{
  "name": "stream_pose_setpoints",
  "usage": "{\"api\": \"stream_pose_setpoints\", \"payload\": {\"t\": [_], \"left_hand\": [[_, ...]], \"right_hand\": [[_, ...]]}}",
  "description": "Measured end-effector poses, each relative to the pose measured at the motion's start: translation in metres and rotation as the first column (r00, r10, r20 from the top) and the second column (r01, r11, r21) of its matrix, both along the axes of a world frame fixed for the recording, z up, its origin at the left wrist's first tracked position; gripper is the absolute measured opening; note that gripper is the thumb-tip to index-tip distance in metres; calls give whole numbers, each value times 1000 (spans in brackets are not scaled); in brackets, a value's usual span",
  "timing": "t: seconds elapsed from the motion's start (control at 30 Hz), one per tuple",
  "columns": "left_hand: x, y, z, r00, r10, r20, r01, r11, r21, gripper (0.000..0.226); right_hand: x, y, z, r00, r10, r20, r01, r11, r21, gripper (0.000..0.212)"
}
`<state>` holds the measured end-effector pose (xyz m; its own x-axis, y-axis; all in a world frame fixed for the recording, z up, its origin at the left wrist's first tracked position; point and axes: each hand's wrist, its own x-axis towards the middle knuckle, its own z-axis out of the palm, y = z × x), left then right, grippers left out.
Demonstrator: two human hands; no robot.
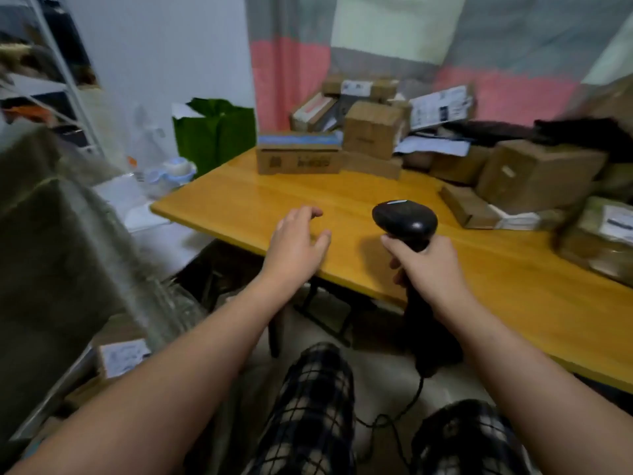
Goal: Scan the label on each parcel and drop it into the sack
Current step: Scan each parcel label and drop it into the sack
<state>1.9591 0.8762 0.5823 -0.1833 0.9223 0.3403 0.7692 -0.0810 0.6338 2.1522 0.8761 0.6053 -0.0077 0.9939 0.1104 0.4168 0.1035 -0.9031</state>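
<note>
**Parcels heaped along the table's far edge, scanner in the right hand**

Parcels (373, 132) on my feed are brown cardboard boxes, several with white labels. They are stacked against each other along the far edge of the wooden table (239, 200) and down its right side. The picture is blurred there, so I cannot read any label.

My right hand (428, 265) is wrapped round the handle of the black scanner (406, 219). It holds the scanner upright over the table's near edge, with the head towards the pile. The scanner's cable (404, 406) hangs down towards the floor.

My left hand (294, 241) holds nothing. Its fingers are loose and slightly bent, and it hangs palm down over the near edge close to the table's left corner, well apart from the boxes.

The sack (51, 234) is a grey-green woven one, standing off the table's left edge and filling the left of the view. I cannot tell how its mouth lies. A labelled box (123, 356) sits low beside it. A green bag (215, 132) stands beyond the far left corner.
</note>
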Motion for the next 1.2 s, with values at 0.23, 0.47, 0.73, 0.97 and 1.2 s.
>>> {"api": "stream_pose_setpoints", "payload": {"t": [0.23, 0.47, 0.73, 0.97, 1.2], "left_hand": [[96, 89, 18, 974, -212, -83, 212, 977, 2, 38], [193, 178, 43, 919, -394, -11, 392, 917, -76, 72], [273, 263, 52, 888, -449, 100, 460, 871, -172, 101], [272, 255, 38, 896, -373, 241, 391, 920, -30, 82], [188, 187, 40, 902, -352, 249, 351, 935, 48, 76]], "right_hand": [[102, 36, 21, 982, -166, -90, 164, 986, -28, 17], [169, 79, 34, 919, -342, -195, 346, 938, -18, 21], [211, 108, 26, 858, -433, -275, 437, 898, -51, 20], [215, 100, 19, 849, -428, -310, 431, 900, -62, 14], [189, 77, 22, 870, -360, -336, 353, 932, -84, 12]]}}
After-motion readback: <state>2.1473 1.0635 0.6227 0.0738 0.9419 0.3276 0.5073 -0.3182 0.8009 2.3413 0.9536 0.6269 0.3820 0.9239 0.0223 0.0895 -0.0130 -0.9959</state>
